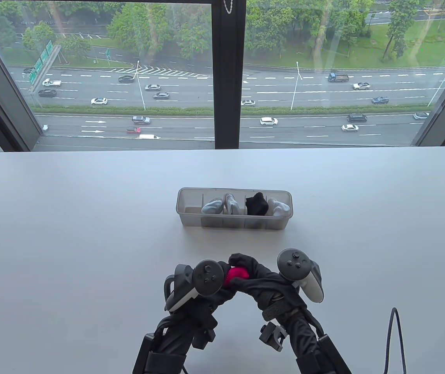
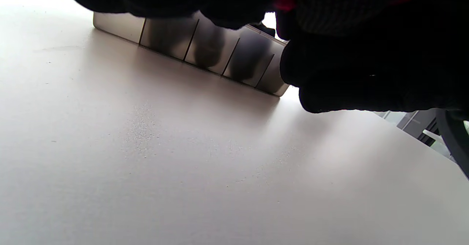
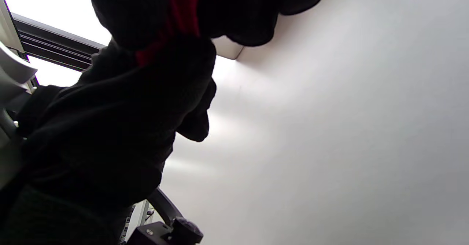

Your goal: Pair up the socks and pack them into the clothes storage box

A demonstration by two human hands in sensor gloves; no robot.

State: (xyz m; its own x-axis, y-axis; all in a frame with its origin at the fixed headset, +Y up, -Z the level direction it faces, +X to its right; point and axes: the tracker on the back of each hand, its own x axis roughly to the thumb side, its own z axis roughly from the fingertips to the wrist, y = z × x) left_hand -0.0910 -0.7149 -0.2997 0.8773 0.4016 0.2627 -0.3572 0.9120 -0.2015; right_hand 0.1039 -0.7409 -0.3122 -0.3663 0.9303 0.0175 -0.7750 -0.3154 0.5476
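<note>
White table [image 1: 70, 233], both hands [image 1: 242, 278] gripping red socks [image 1: 235, 276], box [image 1: 234, 224] contents clear only from above

text: none legible | green overhead road signs [image 1: 42, 61] outside the window: lettering too small to read | white painted arrows [image 1: 94, 126] on the highway lanes: direction marks only | translucent plastic divided storage box [image 1: 191, 222]: no label visible
</note>
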